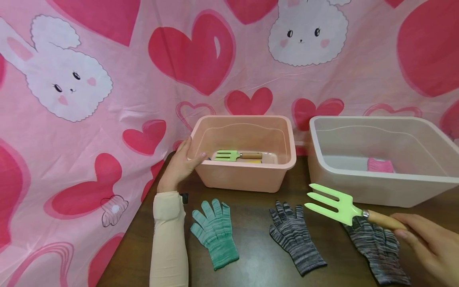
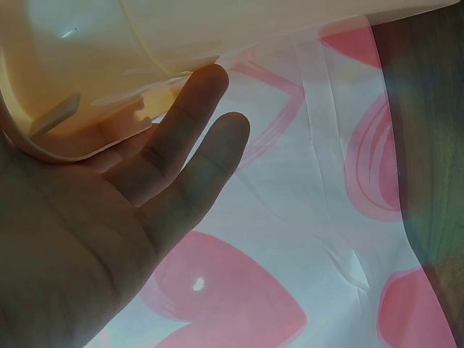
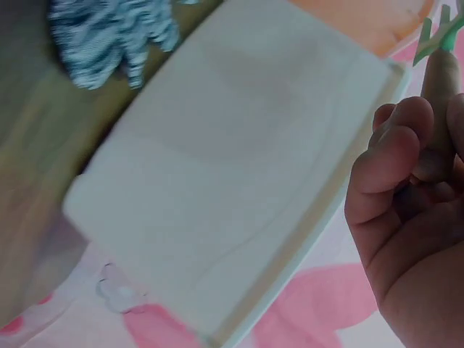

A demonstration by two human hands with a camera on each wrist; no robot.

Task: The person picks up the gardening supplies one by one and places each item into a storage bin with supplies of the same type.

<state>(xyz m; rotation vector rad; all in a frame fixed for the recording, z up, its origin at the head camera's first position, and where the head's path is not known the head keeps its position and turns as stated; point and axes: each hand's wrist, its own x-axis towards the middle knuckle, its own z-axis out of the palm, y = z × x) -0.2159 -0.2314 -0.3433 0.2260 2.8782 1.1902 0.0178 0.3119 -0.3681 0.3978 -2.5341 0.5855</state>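
Observation:
My right hand (image 1: 430,243) grips the wooden handle of a hand fork (image 1: 338,204) with light green prongs pointing left, held above a dark striped glove (image 1: 378,249) and in front of the grey-white bin (image 1: 380,187). At the near left corner of the pink bin (image 1: 247,177), my left hand (image 1: 181,163) rests with its thumb over the rim; its fairly straight fingers (image 2: 181,138) lie along the outside. Inside that bin is another green hand fork (image 1: 229,155), with a yellow item partly hidden by the front wall.
A green glove (image 1: 216,235) and another dark striped glove (image 1: 295,237) lie on the dark wooden table (image 1: 251,259). Something pink (image 1: 380,165) sits in the grey-white bin. A pink heart-patterned cloth (image 1: 136,87) hangs behind and to the left.

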